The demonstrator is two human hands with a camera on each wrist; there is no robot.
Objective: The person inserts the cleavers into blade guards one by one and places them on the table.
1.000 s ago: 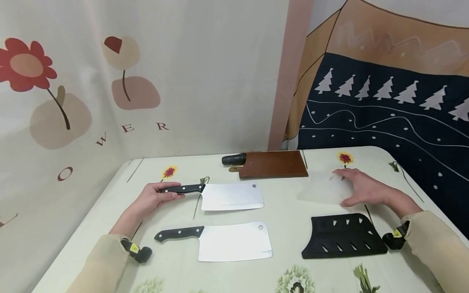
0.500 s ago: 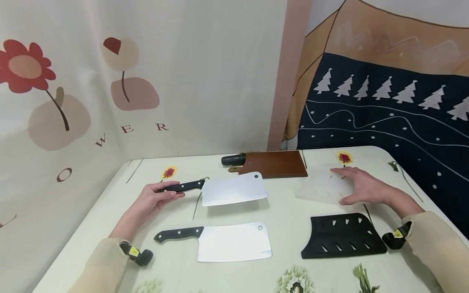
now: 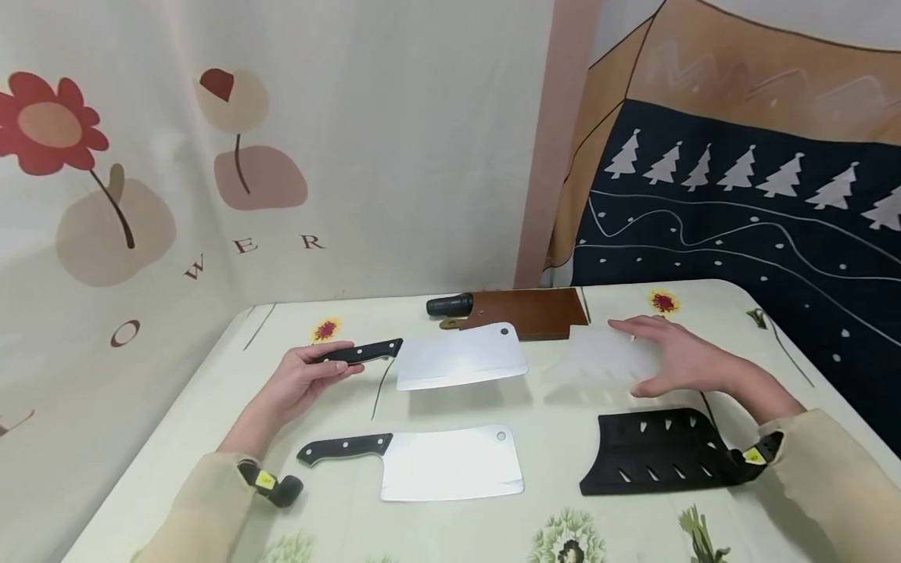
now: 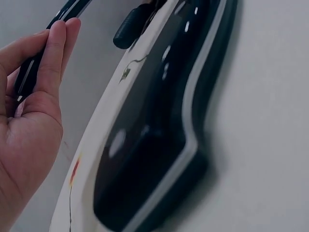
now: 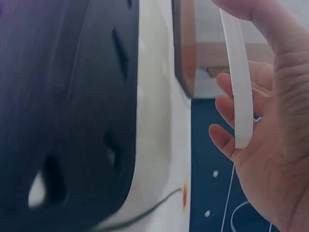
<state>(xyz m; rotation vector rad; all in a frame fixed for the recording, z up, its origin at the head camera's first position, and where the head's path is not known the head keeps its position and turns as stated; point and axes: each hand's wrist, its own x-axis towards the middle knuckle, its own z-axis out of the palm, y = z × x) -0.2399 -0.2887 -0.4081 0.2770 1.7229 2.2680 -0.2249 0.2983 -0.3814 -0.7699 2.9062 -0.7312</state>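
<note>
My left hand [image 3: 303, 379] grips the black riveted handle of a cleaver [image 3: 461, 358]. Its blade points right and hangs above the table, casting a shadow below. At the right, my right hand [image 3: 693, 361] holds a translucent white blade guard [image 3: 608, 360] between thumb and fingers, raised over the table with its opening toward the cleaver. In the right wrist view the white guard [image 5: 240, 87] shows edge-on, crossing the fingers. A gap separates the blade tip from the guard. The left wrist view shows the held handle [image 4: 31, 72] within curled fingers.
A second cleaver [image 3: 450, 465] lies in front, its handle pointing left. Beside it at the right lies a black slotted blade guard [image 3: 655, 453]. Toward the back, a brown sheath [image 3: 524, 313] with a black handle [image 3: 449, 306] sticking out rests near the table's far edge.
The left hand has lifted the cleaver off the table, blade tilting up and shifting slightly right. The right hand has raised the translucent guard and moved it a little left.
</note>
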